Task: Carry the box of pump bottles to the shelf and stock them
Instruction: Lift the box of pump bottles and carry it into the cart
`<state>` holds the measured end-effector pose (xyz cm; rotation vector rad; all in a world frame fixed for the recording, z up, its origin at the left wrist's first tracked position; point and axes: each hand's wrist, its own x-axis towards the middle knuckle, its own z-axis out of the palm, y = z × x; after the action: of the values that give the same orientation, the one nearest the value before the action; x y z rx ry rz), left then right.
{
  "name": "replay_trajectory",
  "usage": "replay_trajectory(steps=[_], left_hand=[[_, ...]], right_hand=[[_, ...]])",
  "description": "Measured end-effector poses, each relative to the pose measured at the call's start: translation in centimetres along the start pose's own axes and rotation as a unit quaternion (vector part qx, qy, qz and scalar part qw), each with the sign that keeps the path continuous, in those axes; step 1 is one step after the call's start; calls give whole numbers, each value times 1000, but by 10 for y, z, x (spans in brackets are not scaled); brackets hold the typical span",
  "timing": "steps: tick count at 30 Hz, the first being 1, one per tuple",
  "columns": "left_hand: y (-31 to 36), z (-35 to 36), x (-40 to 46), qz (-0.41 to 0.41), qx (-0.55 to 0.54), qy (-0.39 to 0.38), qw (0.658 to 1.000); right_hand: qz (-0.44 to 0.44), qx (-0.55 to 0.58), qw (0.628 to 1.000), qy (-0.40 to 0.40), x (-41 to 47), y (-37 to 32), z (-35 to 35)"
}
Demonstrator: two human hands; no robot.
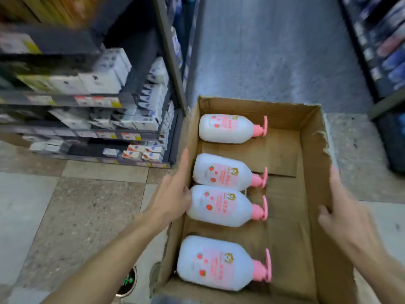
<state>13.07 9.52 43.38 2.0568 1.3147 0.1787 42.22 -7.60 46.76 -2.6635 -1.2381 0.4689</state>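
An open brown cardboard box (311, 163) is held in front of me above the floor. Several white pump bottles (221, 206) with pink pumps and strawberry labels lie on their sides along its left half, pumps pointing right. My left hand (175, 191) presses flat against the box's left wall from outside, thumb at the rim. My right hand (344, 213) grips the right wall, thumb inside and fingers outside. A dark shelf unit (105, 99) stocked with small white boxes stands to the left.
A grey aisle floor (274, 51) runs ahead between the left shelf unit and another dark shelf (385, 51) at the right. Beige stone tiles (87, 205) lie under the box. The box's right half holds nothing.
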Motion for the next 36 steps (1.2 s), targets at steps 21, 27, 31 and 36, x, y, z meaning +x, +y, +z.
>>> replay_trajectory(steps=[21,27,31,36], left_hand=[[393,-234,154,205,35,67,976],[446,-254,274,173,52,50,982],[489,-271,357,180,83,60,978],[540,-277,464,196,82,84,974]], right_hand=[[6,0,987,160,122,10,-427],[19,12,982,185,239,11,-469],[12,17,980,197,320,12,-497],[7,19,982,188,435,23,-537]])
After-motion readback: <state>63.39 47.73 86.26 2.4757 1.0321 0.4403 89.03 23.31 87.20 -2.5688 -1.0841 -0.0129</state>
